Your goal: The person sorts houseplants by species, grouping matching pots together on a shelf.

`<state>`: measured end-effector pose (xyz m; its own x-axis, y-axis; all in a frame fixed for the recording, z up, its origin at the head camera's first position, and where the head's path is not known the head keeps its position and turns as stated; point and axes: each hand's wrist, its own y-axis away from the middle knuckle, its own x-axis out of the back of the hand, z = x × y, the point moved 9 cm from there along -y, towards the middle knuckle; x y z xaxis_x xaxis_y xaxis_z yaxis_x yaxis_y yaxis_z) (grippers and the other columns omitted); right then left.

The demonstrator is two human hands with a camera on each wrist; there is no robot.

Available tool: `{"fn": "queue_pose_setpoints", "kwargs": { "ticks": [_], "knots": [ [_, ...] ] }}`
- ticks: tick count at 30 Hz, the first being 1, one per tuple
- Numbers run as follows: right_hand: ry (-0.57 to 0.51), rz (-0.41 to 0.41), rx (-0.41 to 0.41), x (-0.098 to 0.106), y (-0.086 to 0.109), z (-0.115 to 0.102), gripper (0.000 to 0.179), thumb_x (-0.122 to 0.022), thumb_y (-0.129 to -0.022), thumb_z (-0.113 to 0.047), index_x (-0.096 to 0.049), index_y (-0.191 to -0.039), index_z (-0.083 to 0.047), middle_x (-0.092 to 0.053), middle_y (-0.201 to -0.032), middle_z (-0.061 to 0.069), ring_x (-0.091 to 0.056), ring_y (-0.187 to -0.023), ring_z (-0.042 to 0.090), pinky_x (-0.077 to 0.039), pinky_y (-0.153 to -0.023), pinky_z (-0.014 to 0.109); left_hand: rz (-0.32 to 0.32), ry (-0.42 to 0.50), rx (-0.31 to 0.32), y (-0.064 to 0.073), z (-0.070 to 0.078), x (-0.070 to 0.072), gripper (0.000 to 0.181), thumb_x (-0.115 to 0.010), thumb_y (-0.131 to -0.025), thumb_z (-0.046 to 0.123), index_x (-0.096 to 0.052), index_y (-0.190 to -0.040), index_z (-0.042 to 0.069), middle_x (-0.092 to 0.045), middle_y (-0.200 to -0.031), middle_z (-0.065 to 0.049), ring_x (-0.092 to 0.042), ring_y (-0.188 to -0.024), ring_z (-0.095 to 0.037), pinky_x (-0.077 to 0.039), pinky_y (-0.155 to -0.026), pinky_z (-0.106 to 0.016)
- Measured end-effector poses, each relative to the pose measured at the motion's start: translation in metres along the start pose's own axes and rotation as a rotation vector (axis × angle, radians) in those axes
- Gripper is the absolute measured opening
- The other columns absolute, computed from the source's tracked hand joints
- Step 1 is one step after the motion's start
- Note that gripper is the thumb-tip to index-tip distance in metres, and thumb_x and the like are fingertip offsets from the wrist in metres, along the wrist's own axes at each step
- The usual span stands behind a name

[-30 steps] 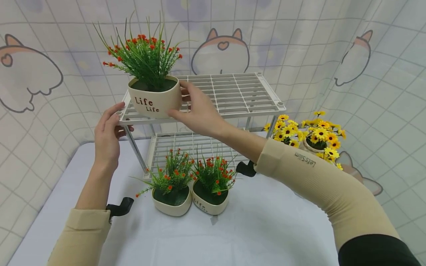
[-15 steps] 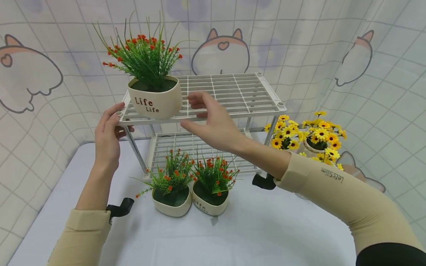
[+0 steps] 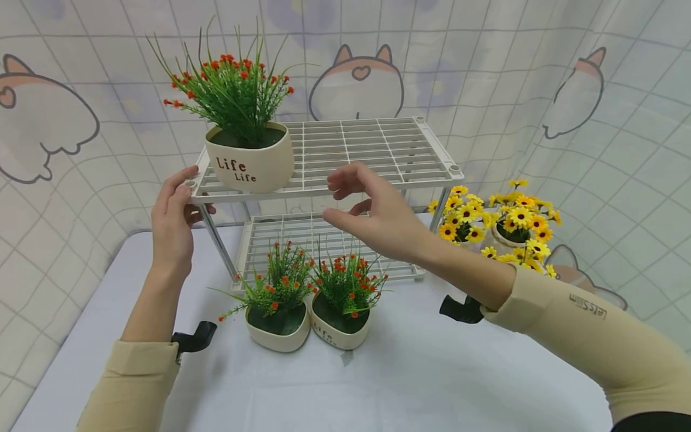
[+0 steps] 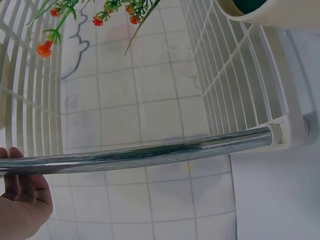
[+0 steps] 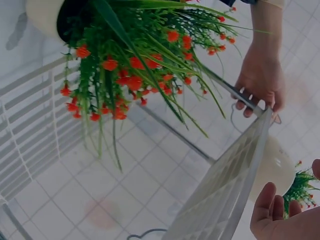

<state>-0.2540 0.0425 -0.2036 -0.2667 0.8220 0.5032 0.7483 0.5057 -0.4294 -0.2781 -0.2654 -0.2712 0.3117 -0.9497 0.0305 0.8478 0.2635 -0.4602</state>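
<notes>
My left hand (image 3: 174, 225) grips the front left corner of the white two-tier wire rack (image 3: 372, 150), its fingers round the shelf edge by the metal leg (image 4: 150, 156). On the top shelf, close to that hand, a cream flowerpot (image 3: 251, 162) with "Life" lettering holds grass and red flowers (image 3: 232, 84). My right hand (image 3: 385, 216) hovers in front of the top shelf, right of that pot and apart from it, fingers loosely bent with nothing between them. Two similar red-flowered pots, the left pot (image 3: 281, 330) and the right pot (image 3: 342, 333), stand side by side before the lower shelf.
Yellow sunflower-like flowers (image 3: 520, 219) in pots stand right of the rack, partly behind my right arm. A white cloth covers the table (image 3: 302, 396). Behind hangs a checked curtain (image 3: 464, 72) with cartoon animal prints.
My right hand has let go of the pot on the top shelf and drawn back to the right and down. The pot stays in place, and the left hand keeps its grip.
</notes>
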Motion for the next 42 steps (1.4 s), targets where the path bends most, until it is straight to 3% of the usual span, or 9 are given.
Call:
{"fn": "queue_pose_setpoints", "kwargs": {
  "ticks": [6,14,22,42],
  "knots": [
    [0.016,-0.024,-0.034,0.004,0.013,0.011,0.041,-0.072,-0.095,-0.011,-0.055,-0.132,-0.003,-0.061,-0.126,0.006,-0.059,-0.113,0.020,-0.051,-0.091,0.038,0.008,0.006,0.001,0.000,0.000,0.001,0.041,-0.036,-0.111,0.029,-0.052,-0.148,0.018,-0.064,-0.112,-0.003,-0.060,-0.085,-0.016,-0.042,-0.084,-0.030],
    [0.021,-0.015,-0.079,0.013,0.026,0.024,0.038,-0.071,-0.097,-0.011,-0.056,-0.131,-0.002,-0.062,-0.124,0.008,-0.058,-0.115,0.023,-0.049,-0.093,0.040,0.020,-0.002,0.029,0.000,-0.003,0.002,0.040,-0.035,-0.111,0.028,-0.048,-0.147,0.019,-0.065,-0.108,-0.002,-0.061,-0.085,-0.017,-0.041,-0.084,-0.030],
    [0.000,0.000,-0.097,0.018,0.030,0.032,0.034,-0.070,-0.097,-0.011,-0.058,-0.127,0.000,-0.062,-0.122,0.009,-0.058,-0.114,0.024,-0.050,-0.093,0.041,0.026,-0.014,0.046,0.001,-0.005,0.003,0.040,-0.035,-0.110,0.030,-0.046,-0.147,0.017,-0.066,-0.114,-0.003,-0.061,-0.086,-0.016,-0.040,-0.087,-0.030],
    [-0.010,-0.011,-0.133,0.019,0.036,0.044,0.027,-0.069,-0.098,-0.011,-0.061,-0.122,-0.002,-0.063,-0.116,0.008,-0.059,-0.110,0.020,-0.050,-0.091,0.042,0.020,-0.003,0.042,0.000,-0.006,0.002,0.039,-0.035,-0.110,0.030,-0.045,-0.144,0.016,-0.065,-0.110,-0.002,-0.059,-0.086,-0.017,-0.040,-0.087,-0.030]
  ]
}}
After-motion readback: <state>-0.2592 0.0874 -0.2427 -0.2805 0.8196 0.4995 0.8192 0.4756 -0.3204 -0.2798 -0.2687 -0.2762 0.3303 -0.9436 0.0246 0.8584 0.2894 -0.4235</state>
